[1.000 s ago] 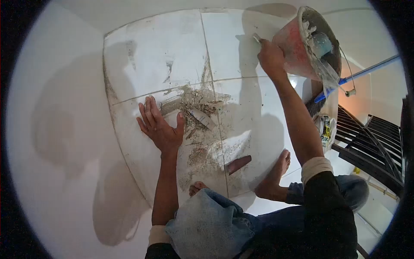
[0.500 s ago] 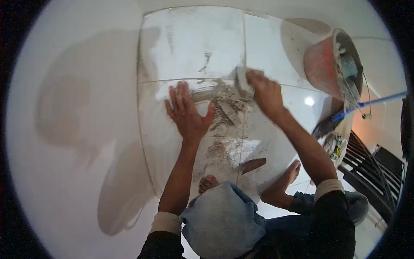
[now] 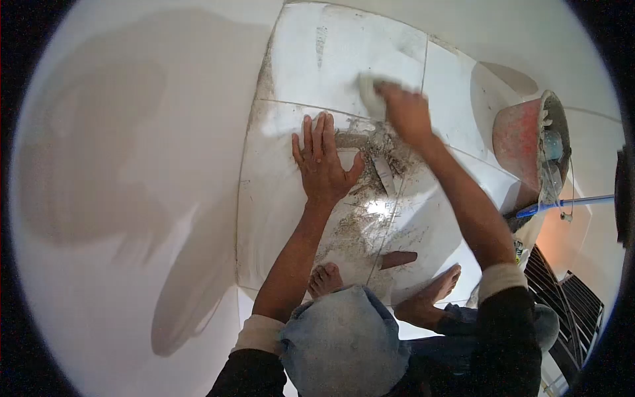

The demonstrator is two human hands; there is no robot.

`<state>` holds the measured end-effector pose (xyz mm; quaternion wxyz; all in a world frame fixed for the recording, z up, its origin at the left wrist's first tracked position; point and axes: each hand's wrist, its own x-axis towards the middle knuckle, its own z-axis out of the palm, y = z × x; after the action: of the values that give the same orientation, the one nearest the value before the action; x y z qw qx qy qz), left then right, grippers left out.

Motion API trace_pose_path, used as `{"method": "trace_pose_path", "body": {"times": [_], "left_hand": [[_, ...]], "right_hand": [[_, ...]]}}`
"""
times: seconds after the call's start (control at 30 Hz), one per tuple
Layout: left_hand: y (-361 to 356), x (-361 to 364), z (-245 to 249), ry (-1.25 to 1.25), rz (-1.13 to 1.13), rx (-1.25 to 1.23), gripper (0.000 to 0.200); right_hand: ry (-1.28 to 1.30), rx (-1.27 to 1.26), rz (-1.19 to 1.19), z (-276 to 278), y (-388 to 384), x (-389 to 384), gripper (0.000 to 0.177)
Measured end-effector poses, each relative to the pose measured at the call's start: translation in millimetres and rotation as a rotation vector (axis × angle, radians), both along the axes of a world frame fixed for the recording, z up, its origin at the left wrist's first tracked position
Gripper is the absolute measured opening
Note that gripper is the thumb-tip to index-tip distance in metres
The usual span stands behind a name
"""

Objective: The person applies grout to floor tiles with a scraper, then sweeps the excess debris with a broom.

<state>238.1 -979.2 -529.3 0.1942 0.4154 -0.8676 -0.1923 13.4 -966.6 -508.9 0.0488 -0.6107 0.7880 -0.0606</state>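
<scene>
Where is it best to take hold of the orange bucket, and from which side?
Probably by the thin wire handle, coming from above. The bucket has a wall too wide for one hand's grip, and tools crowd its open mouth.

White floor tiles [image 3: 291,218], glossy. Grey mortar smears [image 3: 370,142] spread round joint cross. Small scraper [image 3: 383,175] flat on joint, brown shard [image 3: 399,259] nearer me. Red bucket [image 3: 526,142] on floor at right. My bare feet [image 3: 324,279] on tile. My left hand [image 3: 324,165] flat on tile, my right hand [image 3: 407,112] pressing pale pad [image 3: 369,92] onto tile.
</scene>
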Motion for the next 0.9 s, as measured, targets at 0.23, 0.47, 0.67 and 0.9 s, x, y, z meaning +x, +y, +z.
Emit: {"method": "trace_pose_path", "body": {"times": [0.23,0.47,0.67,0.9], "left_hand": [[-6,0,-1,0.039,0.015,0.042,0.084],[-4,1,3,0.024,0.010,0.037,0.082],[-7,1,5,0.036,0.010,0.073,0.083],[-2,6,3,0.048,0.018,0.079,0.084]], "right_hand": [[0.117,-0.002,0.209,6,1,3,0.043],[0.229,-0.107,0.056,4,-118,-72,0.025],[0.246,-0.018,0.212,-12,-70,16,0.031],[0.281,-0.110,0.106,-9,-163,-40,0.015]]}}
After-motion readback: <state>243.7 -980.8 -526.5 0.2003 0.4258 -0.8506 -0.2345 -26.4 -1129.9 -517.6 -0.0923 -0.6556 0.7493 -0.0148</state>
